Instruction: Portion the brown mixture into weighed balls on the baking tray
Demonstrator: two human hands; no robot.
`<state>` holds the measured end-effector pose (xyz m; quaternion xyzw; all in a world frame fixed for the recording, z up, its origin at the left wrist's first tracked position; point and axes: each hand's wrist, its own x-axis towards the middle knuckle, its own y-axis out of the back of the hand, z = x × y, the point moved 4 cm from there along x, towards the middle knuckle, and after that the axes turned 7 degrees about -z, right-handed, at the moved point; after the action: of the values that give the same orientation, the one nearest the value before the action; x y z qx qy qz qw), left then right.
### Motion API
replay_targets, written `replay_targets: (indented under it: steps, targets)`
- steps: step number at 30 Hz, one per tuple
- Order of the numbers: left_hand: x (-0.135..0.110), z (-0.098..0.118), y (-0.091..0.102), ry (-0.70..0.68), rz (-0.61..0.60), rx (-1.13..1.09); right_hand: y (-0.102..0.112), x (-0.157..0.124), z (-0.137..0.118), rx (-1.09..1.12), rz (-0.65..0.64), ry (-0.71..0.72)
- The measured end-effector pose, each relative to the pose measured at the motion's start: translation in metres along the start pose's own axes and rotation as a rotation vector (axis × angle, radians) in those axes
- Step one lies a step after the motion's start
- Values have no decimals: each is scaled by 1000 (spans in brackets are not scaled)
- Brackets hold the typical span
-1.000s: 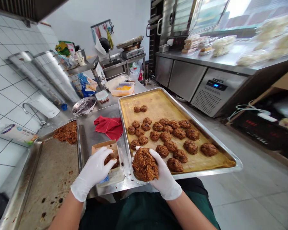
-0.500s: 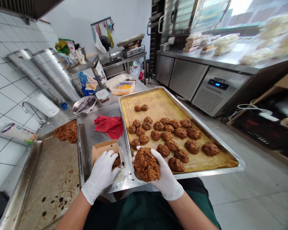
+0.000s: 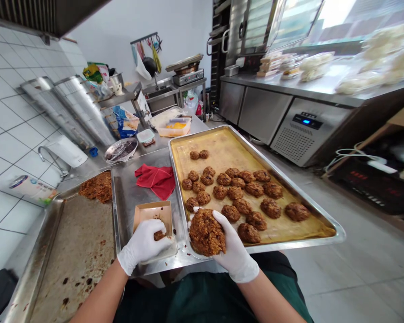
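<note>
Left grip (image 3: 143, 244), right grip (image 3: 234, 253): thin white disposable gloves, cuffs ending at wrist; forearms bare; dark green garment (image 3: 202, 300), lower centre of frame.

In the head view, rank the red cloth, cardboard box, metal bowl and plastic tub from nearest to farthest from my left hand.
1. cardboard box, touching the left hand.
2. red cloth, just behind the box.
3. metal bowl, farther back, to the left.
4. plastic tub, farthest back on the counter.

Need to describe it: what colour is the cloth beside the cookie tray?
Red. The cloth shows best in the head view.
</note>
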<state>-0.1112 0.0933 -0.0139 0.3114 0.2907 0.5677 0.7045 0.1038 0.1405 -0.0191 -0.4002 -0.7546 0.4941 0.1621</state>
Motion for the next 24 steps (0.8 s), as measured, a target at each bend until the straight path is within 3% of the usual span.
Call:
replay_targets:
  steps: [8, 12, 15, 19, 24]
  targets:
    - [-3, -9, 35, 109, 131, -416, -5, -1, -3, -74, -73, 14]
    - [-11, -7, 42, 194, 133, -880, -7, -3, -4, -88, -68, 29]
    - [-15, -12, 39, 300, 255, -1150, -9, -4, -5, -90, -74, 30]
    - [-24, -19, 35, 327, 503, -1275, -8, -4, -6, -83, -47, 32]
    - [-44, -6, 21, 251, 509, -1161, -4, -7, -1, -117, -51, 81]
